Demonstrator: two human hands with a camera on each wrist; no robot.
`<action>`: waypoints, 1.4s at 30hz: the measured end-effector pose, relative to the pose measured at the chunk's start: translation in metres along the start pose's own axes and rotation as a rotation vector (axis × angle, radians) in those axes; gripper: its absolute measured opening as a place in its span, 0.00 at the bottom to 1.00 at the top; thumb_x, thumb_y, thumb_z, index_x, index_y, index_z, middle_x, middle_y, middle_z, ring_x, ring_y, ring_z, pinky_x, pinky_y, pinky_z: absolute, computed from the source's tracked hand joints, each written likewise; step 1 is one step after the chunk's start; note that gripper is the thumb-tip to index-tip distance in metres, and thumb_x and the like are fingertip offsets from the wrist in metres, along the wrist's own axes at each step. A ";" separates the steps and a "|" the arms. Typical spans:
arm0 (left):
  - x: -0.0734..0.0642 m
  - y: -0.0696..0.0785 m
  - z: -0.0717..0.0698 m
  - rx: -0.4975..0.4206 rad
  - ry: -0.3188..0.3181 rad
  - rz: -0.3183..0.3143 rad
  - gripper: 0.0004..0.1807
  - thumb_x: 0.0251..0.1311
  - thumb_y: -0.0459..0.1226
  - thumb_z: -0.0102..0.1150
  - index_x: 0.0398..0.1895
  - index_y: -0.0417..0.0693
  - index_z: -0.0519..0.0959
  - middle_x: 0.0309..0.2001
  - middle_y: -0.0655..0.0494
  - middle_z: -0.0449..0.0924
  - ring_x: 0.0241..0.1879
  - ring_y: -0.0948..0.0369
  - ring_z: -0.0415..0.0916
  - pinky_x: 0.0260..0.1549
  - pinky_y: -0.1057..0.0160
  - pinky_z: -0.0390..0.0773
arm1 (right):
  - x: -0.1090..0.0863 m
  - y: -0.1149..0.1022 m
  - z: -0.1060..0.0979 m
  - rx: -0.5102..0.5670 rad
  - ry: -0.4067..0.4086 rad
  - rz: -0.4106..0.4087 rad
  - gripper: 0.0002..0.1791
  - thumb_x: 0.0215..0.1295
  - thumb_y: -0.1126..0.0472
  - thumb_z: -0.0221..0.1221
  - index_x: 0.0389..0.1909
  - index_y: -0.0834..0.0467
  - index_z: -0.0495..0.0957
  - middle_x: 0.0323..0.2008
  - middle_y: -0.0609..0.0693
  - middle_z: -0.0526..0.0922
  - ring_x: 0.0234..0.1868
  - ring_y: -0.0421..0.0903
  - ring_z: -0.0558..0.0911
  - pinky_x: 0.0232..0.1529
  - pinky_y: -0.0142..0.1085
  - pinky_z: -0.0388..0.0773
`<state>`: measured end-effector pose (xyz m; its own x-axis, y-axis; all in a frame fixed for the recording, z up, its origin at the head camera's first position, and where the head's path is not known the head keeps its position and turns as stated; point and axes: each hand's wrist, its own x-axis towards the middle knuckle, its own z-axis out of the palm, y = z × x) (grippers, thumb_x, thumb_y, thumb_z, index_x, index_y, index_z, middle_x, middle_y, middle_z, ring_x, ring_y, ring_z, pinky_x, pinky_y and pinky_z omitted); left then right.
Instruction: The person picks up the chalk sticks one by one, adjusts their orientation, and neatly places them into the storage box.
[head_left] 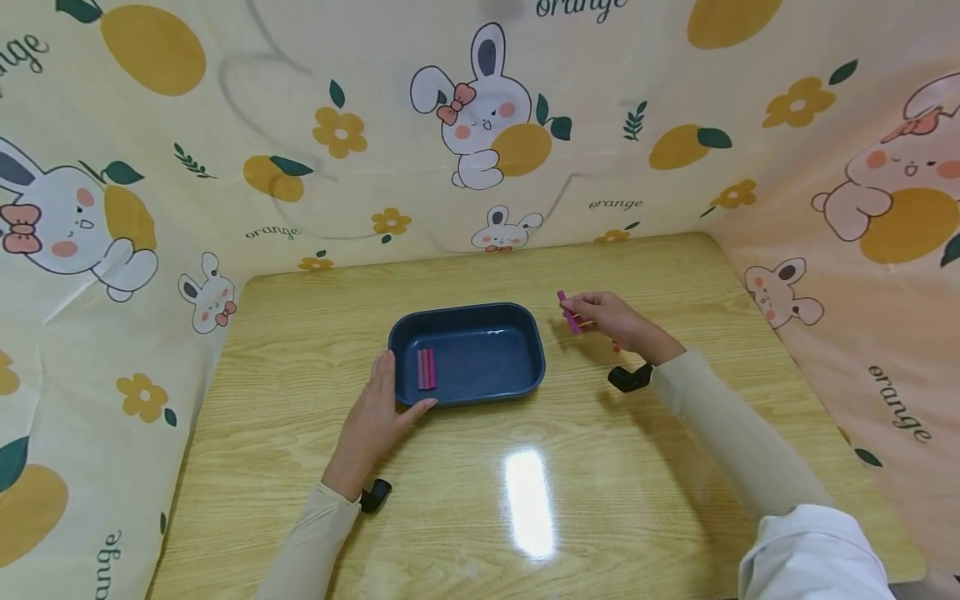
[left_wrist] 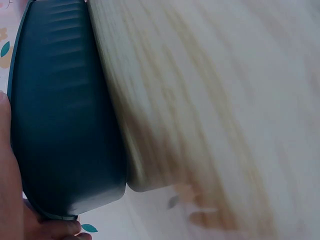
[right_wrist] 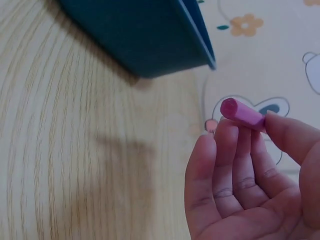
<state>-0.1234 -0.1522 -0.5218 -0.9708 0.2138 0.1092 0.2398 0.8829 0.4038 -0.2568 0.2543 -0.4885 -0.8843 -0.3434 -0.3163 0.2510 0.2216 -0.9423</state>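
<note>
- Two hands are at work: the right hand (head_left: 611,318), right of centre in the head view, pinches a pink stick (head_left: 567,311) between thumb and fingertips (right_wrist: 235,131); this grip is closed on the stick's end, and the rest of the stick pokes up and left, clear of the worktop (head_left: 675,275).
- The left hand (head_left: 377,410), lower centre-left of the head view, lies with straight fingers along the near left corner of the tray (head_left: 525,333), thumb against its front wall; this grip is relaxed, only touching.
- The tray is dark blue, at the centre of the head view, just left of the right hand and apart from it.
- Two more pink sticks (head_left: 425,368) lie side by side, touching, in the tray's left part.
- A cloth (head_left: 675,83) printed with rabbits and oranges fills the top and both sides of the frame.
</note>
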 end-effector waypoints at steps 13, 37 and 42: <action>0.000 0.000 0.000 -0.004 -0.006 -0.011 0.60 0.50 0.73 0.41 0.73 0.41 0.38 0.72 0.43 0.41 0.71 0.54 0.38 0.63 0.50 0.55 | -0.015 -0.018 0.013 0.151 -0.031 -0.043 0.22 0.68 0.55 0.53 0.50 0.71 0.72 0.37 0.53 0.83 0.41 0.48 0.81 0.44 0.38 0.78; 0.001 -0.002 0.001 -0.004 0.008 0.015 0.60 0.50 0.72 0.42 0.73 0.39 0.39 0.72 0.41 0.43 0.71 0.50 0.41 0.62 0.49 0.56 | -0.028 -0.049 0.066 0.080 -0.109 -0.045 0.27 0.67 0.55 0.54 0.55 0.74 0.69 0.48 0.71 0.75 0.40 0.49 0.81 0.44 0.41 0.78; 0.002 -0.002 0.001 -0.004 0.005 0.004 0.60 0.50 0.73 0.41 0.73 0.39 0.39 0.72 0.41 0.44 0.70 0.50 0.42 0.63 0.50 0.55 | -0.024 -0.045 0.077 0.083 -0.126 -0.039 0.25 0.67 0.56 0.55 0.53 0.74 0.71 0.47 0.72 0.74 0.38 0.49 0.81 0.43 0.41 0.79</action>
<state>-0.1254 -0.1530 -0.5236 -0.9696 0.2154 0.1159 0.2442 0.8804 0.4066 -0.2168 0.1824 -0.4466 -0.8392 -0.4631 -0.2852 0.2531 0.1316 -0.9584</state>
